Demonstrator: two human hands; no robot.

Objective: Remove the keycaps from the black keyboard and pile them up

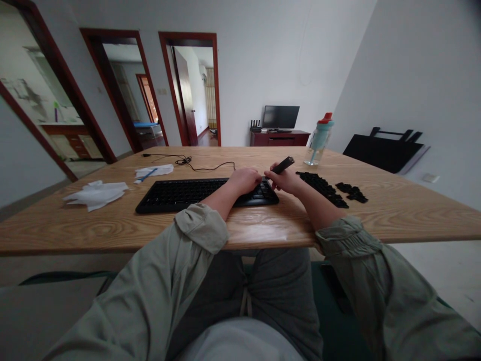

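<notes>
A black keyboard (180, 194) lies in front of me on the wooden table. My left hand (246, 180) rests over its right part, fingers curled inward; whatever they pinch, if anything, is hidden. Beside it, at the keyboard's right end, my right hand (284, 180) is closed around a thick black-handled tool (283, 165). The handle slants up to the right, and its working tip is hidden near my left fingers. To the right of my right hand lie many loose black keycaps (323, 188), with a smaller cluster of keycaps (351, 191) next to them.
The keyboard's cable (205, 168) runs coiled behind it. On the left are crumpled white tissues (96, 194) and a blue stick-like item (146, 175) on another tissue (161, 170). A bottle with a red lid (318, 143) stands at the back right. The table's front edge (270, 244) is near my body.
</notes>
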